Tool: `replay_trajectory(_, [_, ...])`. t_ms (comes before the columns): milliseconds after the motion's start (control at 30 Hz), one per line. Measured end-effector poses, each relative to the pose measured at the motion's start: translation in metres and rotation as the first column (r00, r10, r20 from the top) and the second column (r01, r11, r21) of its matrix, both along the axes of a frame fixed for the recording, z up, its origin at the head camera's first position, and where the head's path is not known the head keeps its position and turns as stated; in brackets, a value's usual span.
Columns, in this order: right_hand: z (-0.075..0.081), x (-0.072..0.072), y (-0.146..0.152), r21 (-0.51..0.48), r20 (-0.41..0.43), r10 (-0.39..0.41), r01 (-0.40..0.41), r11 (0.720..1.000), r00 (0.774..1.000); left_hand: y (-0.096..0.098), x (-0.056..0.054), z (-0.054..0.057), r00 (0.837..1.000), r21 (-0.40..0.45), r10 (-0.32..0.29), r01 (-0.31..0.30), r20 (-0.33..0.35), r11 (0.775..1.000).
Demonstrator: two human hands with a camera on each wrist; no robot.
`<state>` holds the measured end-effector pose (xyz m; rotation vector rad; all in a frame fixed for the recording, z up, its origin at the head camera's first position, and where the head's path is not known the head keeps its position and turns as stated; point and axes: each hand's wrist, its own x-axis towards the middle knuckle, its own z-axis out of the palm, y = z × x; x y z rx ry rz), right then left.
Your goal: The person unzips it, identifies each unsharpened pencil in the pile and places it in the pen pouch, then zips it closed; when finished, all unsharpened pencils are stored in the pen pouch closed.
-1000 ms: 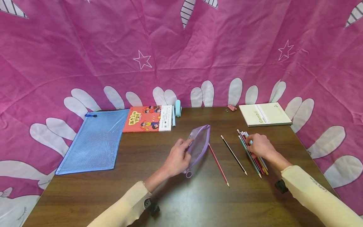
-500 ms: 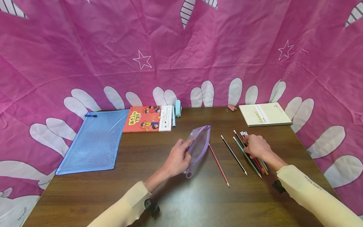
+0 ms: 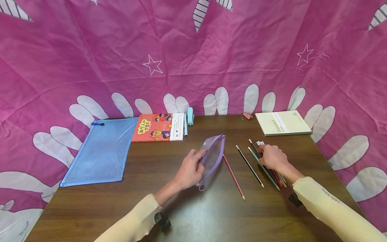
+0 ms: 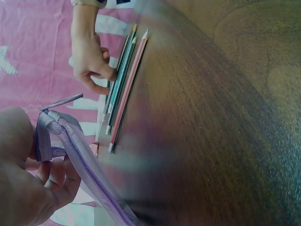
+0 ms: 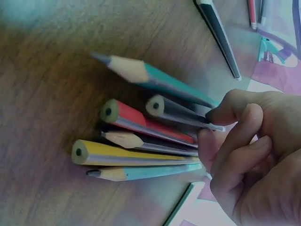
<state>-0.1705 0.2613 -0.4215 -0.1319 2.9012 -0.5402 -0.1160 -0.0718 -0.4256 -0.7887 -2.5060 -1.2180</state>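
My left hand point(image 3: 191, 169) grips a translucent purple zip pouch point(image 3: 215, 154) by its side, its zipped mouth gaping toward the right. The thumb and curled fingers behind it show in the left wrist view. Over a loose bunch of pencils, my right hand point(image 3: 273, 157) pinches a black pencil point(image 5: 171, 108) between thumb and forefinger. A teal pencil point(image 5: 162, 81) lies beside that one; red, yellow and light blue pencils point(image 5: 160, 172) fan out under the hand. A separate black pencil point(image 3: 249, 166) and a red pencil point(image 3: 233, 176) lie between the hands, the red one's end right at the pouch.
A blue mesh zip folder point(image 3: 101, 153) lies at the left, by a red picture book point(image 3: 154, 129). A light blue pen point(image 3: 185, 126) and stapler point(image 3: 190, 117) stand beside the book. At the back right are a pink binder clip point(image 3: 248, 115) and a cream notebook point(image 3: 281, 122).
My right hand has shifted slightly left and toward me. The teal pencil and a black one have spread leftward from the bunch. The left hand and pouch stay put.
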Motion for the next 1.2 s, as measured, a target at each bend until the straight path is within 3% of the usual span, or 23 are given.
replay_trajectory(167, [0.002,0.001,0.002,-0.078,-0.024,-0.016,0.014,0.997,1.000,0.001,-0.001,-0.001,1.000,-0.002,0.002,-0.002,-0.001,1.000])
replay_trajectory(300, [0.005,0.003,0.001,-0.195,-0.078,-0.007,-0.009,0.981,0.997,0.001,-0.001,-0.001,1.000,-0.005,0.002,-0.002,-0.002,1.000])
replay_trajectory(467, [0.005,0.008,-0.004,-0.359,-0.097,-0.029,-0.008,0.933,0.995,0.001,-0.001,0.000,1.000,-0.006,-0.001,0.001,-0.008,1.000])
replay_trajectory(533, [0.006,0.011,-0.008,-0.452,-0.052,-0.048,0.020,0.892,0.997,0.001,-0.002,0.000,1.000,-0.012,-0.001,0.001,-0.009,1.000])
replay_trajectory(567, [0.006,0.012,-0.010,-0.503,-0.021,-0.059,0.040,0.863,0.998,0.001,-0.002,0.000,1.000,-0.014,-0.002,0.002,-0.008,1.000])
replay_trajectory(633, [0.006,0.015,-0.016,-0.621,0.051,-0.075,0.090,0.778,0.996,0.001,-0.002,0.000,1.000,-0.016,-0.002,0.002,-0.009,1.000])
replay_trajectory(800, [0.003,0.025,-0.037,-0.847,0.213,-0.079,0.224,0.481,0.974,0.001,-0.002,0.001,1.000,-0.009,0.001,-0.001,-0.016,1.000])
replay_trajectory(900, [0.000,0.030,-0.053,-0.901,0.254,-0.090,0.269,0.339,0.963,0.001,-0.001,0.002,1.000,-0.010,0.003,-0.003,-0.014,1.000])
replay_trajectory(1000, [-0.002,0.033,-0.069,-0.930,0.260,-0.111,0.280,0.238,0.959,0.001,-0.001,0.002,1.000,-0.015,0.008,-0.008,-0.017,1.000])
replay_trajectory(1200, [-0.002,0.034,-0.099,-0.960,0.247,-0.193,0.267,0.086,0.950,0.001,-0.001,0.002,1.000,-0.020,0.017,-0.017,-0.025,1.000])
